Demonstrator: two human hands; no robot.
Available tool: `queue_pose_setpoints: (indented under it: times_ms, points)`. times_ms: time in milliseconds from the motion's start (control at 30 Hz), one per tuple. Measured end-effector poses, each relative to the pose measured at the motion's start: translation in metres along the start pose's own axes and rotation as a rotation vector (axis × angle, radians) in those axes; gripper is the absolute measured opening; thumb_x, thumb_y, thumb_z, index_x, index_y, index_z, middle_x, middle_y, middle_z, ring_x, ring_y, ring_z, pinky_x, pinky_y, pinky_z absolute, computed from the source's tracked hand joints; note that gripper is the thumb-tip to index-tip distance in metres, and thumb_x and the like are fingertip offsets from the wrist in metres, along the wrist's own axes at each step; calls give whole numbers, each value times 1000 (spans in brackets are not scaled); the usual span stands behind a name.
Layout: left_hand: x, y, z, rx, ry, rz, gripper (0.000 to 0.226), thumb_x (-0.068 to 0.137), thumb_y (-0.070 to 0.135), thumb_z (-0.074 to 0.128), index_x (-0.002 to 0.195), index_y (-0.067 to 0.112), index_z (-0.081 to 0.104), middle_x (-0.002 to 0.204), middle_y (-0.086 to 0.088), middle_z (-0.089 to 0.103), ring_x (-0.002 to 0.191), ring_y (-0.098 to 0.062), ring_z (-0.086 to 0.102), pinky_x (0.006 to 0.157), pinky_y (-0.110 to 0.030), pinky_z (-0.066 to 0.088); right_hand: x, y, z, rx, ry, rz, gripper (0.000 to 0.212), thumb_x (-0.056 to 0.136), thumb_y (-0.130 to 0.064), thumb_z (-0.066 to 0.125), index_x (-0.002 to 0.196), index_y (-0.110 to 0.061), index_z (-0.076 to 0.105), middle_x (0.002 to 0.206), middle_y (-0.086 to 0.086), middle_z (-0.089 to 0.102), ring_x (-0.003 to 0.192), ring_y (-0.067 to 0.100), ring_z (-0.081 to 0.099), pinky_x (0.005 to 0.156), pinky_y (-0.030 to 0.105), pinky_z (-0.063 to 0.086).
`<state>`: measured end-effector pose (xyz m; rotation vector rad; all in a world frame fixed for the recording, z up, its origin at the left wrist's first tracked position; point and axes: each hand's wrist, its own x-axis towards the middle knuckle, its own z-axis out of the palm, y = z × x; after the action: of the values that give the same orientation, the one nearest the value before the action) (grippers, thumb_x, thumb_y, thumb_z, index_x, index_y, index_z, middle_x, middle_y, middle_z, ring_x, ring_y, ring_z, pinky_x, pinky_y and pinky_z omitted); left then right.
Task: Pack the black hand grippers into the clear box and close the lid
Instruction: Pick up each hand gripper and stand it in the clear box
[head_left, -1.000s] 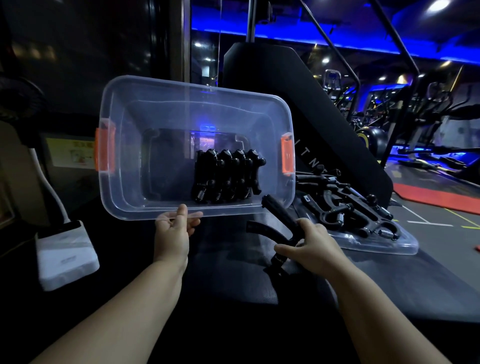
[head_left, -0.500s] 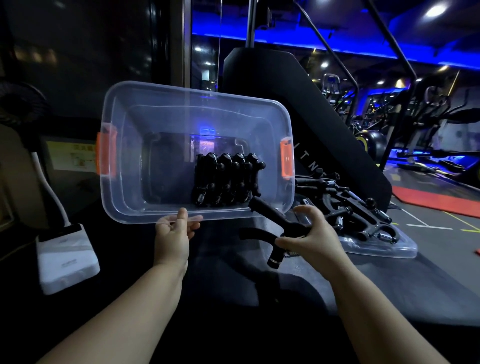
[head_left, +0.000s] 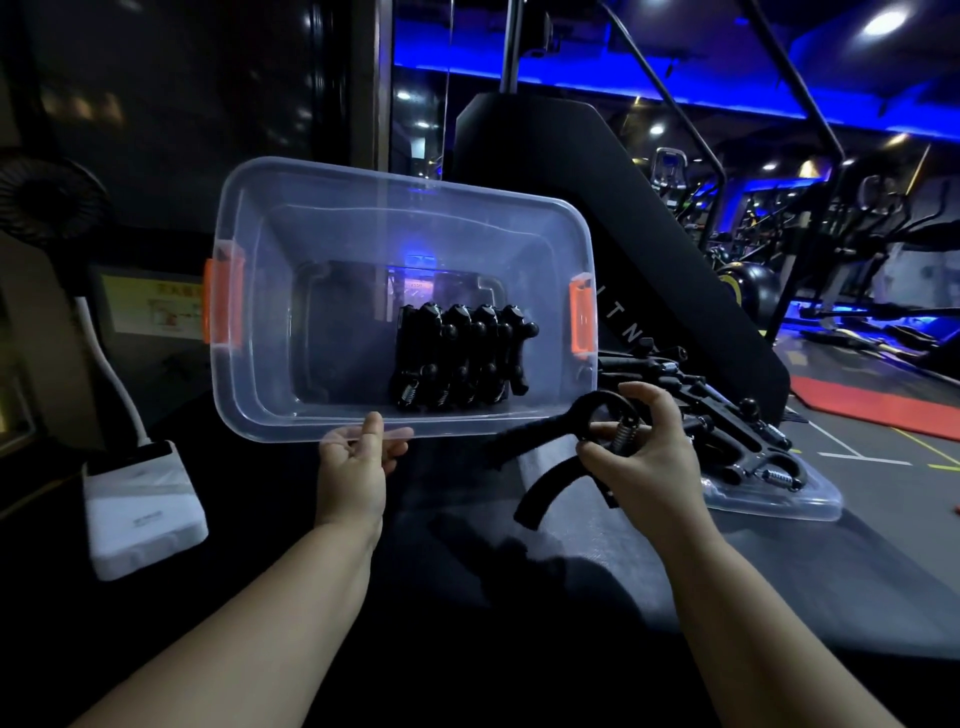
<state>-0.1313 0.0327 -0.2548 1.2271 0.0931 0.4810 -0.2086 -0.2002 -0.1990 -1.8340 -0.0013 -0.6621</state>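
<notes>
The clear box with orange latches is tipped up toward me, its open top facing the camera. My left hand grips its near rim. Several black hand grippers stand in a row inside, right of the middle. My right hand holds one black hand gripper by its spring end, just below the box's right corner, handles pointing left and down. More black grippers lie piled on the clear lid to the right.
A white device with a white hose sits at the left on the dark surface. A small black fan stands at far left. A large black machine panel rises behind the box. Gym machines fill the right background.
My right hand has lifted the gripper up and turned it, so its handles now point left and down. The box has stayed tipped in my left hand.
</notes>
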Motion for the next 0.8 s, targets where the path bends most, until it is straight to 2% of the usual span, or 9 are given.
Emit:
queue_pose_setpoints:
  times_ms: [67,133,267,367,500,633,733,800]
  points:
    - [-1,1,0,-7,-4,0,21,98,30,46,101,9,45,70,5,73,70,-10,63,65,-25,44,0,1,3,-10,-4,0,59,72,-7,73,106,-48,49,85,5,70,68,23,66,62,39,58]
    - [-1,2,0,-17,-5,-3,18,98,30,46,96,12,46,69,5,73,70,-10,63,65,-25,44,1,1,5,-26,-12,-2,59,73,-5,71,111,-44,49,84,4,69,69,22,66,67,45,59]
    - [-4,4,1,-27,3,-4,15,99,29,46,90,17,43,68,6,73,70,-10,62,66,-25,44,2,-3,12,-167,-61,-52,57,74,-8,69,118,-35,44,74,3,67,56,15,58,57,35,52]
    - [-3,3,1,-19,2,-11,16,99,30,46,95,15,43,68,7,73,71,-9,62,67,-25,44,5,-8,17,-294,-98,-76,51,78,-17,67,118,-35,40,74,0,66,62,16,59,58,31,46]
    - [-2,1,-1,-20,-5,-15,19,99,31,46,100,12,43,70,6,73,73,-10,63,69,-26,44,8,-15,24,-471,-113,-145,54,85,-27,65,128,-37,33,80,-2,61,73,19,57,65,33,44]
    - [-2,1,-1,-13,-3,-10,23,98,31,46,103,9,44,71,5,74,76,-13,64,70,-28,44,7,-20,30,-477,-102,-156,42,88,-27,63,121,-40,41,72,-13,48,64,6,48,56,24,35]
    - [-2,1,-2,-8,-6,-21,27,98,33,47,107,7,45,74,4,74,80,-15,65,73,-29,46,7,-17,30,-443,-124,-143,45,87,-25,64,122,-43,42,82,-11,55,64,8,49,58,25,37]
    - [-3,1,-2,-12,-7,-24,29,98,32,47,109,5,45,74,4,74,80,-15,65,73,-29,46,10,-14,28,-434,-182,-145,59,84,-19,65,128,-49,41,95,-8,61,68,7,54,63,23,41]
